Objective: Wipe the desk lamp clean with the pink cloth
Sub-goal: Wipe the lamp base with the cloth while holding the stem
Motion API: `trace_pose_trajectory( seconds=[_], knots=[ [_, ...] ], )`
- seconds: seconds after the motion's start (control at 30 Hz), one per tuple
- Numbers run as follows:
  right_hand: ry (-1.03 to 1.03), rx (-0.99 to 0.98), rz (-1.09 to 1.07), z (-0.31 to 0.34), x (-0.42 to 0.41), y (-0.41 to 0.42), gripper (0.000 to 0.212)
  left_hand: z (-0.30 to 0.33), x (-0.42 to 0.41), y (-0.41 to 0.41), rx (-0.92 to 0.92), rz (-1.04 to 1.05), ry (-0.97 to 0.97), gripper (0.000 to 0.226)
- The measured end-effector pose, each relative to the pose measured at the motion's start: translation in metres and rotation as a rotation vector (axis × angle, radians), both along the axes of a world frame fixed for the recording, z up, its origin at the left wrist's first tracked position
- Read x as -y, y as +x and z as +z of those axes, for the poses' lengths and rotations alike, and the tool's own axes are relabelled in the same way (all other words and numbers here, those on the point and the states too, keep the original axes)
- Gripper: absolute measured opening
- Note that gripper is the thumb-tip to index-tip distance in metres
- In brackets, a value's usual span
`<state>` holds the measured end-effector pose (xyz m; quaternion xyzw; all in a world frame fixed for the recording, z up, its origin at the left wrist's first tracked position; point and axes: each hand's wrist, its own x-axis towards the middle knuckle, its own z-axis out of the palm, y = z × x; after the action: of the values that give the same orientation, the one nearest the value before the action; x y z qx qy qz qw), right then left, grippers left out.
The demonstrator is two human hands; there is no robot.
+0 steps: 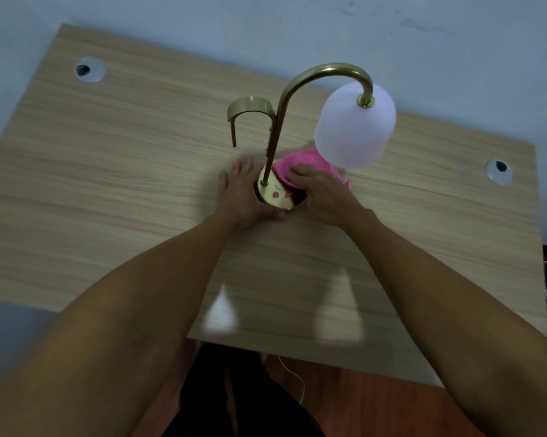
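Note:
A brass desk lamp [273,146] stands in the middle of the wooden desk [108,184], with a curved neck, a white frosted shade [354,127] and a round shiny base [277,197]. My left hand [245,195] cups the left and front rim of the base, fingers spread on the desk. My right hand [322,192] presses the pink cloth [300,167] against the right side of the base, below the shade. Part of the cloth is hidden under my hand and the shade.
A brass hook-shaped arm [250,110] sticks out from the lamp stem to the left. Two round cable grommets [90,70] [499,171] sit in the desk's far corners. A wall runs behind the desk. A thin white cable [292,378] hangs below the front edge.

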<state>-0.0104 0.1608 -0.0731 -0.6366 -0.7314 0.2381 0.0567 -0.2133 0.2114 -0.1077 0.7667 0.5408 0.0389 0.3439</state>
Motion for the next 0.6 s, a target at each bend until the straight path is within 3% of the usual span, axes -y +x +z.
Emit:
trace_pose_trajectory(
  seconds=[0.1,0.23,0.43,0.6],
  knots=[
    [-0.004,-0.025,-0.054,0.005,-0.012,-0.019,0.055,-0.003,0.0,0.0,0.01,0.015,-0.013,0.137],
    [0.009,0.017,0.049,0.006,0.008,-0.013,0.052,0.002,0.001,0.0,0.002,0.01,-0.012,0.136],
    [0.005,-0.019,-0.075,0.008,-0.007,-0.012,0.053,0.011,0.001,0.002,-0.029,0.012,-0.041,0.132],
    [-0.003,0.077,-0.012,0.019,0.016,-0.016,0.053,0.032,0.001,-0.007,-0.015,0.009,0.026,0.102]
  ],
)
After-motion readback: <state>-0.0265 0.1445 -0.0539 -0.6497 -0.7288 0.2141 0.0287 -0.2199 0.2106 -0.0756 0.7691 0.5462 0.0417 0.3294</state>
